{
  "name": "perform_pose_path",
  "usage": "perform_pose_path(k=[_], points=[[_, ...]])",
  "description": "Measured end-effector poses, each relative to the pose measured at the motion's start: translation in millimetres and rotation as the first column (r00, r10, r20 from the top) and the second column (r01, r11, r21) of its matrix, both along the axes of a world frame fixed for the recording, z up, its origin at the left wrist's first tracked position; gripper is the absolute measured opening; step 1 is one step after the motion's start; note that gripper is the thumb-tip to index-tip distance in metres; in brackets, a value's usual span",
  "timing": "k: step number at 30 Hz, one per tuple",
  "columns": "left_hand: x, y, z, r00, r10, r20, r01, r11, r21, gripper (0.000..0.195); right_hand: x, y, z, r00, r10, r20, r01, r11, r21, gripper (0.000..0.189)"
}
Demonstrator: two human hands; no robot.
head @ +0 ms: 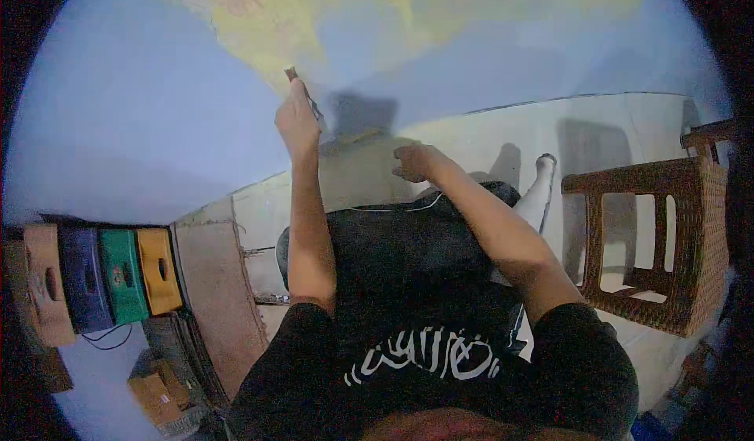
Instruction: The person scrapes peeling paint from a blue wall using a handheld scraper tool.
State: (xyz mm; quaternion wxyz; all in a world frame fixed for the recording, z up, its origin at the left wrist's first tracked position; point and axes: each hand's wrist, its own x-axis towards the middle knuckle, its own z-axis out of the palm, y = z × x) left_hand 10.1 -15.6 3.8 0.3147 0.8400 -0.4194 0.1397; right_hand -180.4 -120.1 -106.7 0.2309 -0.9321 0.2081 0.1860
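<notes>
My left hand (298, 120) is raised in front of the wall (177, 87), closed around a slim hand tool (291, 73). The tool has a brown upper part with a pale tip, and a dark part shows below the grip. Whether it is a brush or a scraper is too blurred to tell. Its tip is at or close to the wall, by the border of light blue paint and a yellowish patch (259, 23). Lower and to the right, my right hand (415, 163) hangs before my lap with curled fingers. Nothing shows in it.
A brown woven-pattern plastic stool (695, 246) stands at the right. Near it is a white tapered object (539, 182). To the left are multicoloured plastic drawers (123, 273), a brownish flat panel or mat (215, 270) and an opened cardboard box (159, 391). Pale tiles (471, 140) meet the wall.
</notes>
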Motion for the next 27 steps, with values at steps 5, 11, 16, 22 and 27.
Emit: perform_pose_path(k=[5, 11, 16, 22, 27], points=[[9, 5, -101, 0.959, -0.009, -0.282, 0.048, 0.99, 0.131, 0.043, 5, 4, -14, 0.998, 0.028, 0.055, -0.026, 0.999, -0.028, 0.045], [-23, -22, -66, 0.978, -0.081, -0.19, 0.064, 0.993, -0.098, 0.04, -4, -5, -22, 0.994, 0.075, 0.081, -0.07, 0.995, -0.07, 0.051], [5, -6, -36, 0.969, 0.04, -0.243, -0.085, 0.98, -0.179, 0.037, -1, 8, 3, 0.999, 0.028, 0.017, -0.029, 0.999, 0.014, 0.053], [-47, -14, -64, 0.709, -0.07, -0.702, -0.065, 0.984, -0.164, 0.03, 2, 3, -4, 0.999, 0.046, -0.015, -0.046, 0.999, -0.025, 0.052], [-32, -6, -26, 0.872, -0.2, -0.447, -0.033, 0.887, -0.461, 0.048, 5, 15, 14, 0.983, 0.147, -0.11, -0.153, 0.987, -0.048, 0.056]])
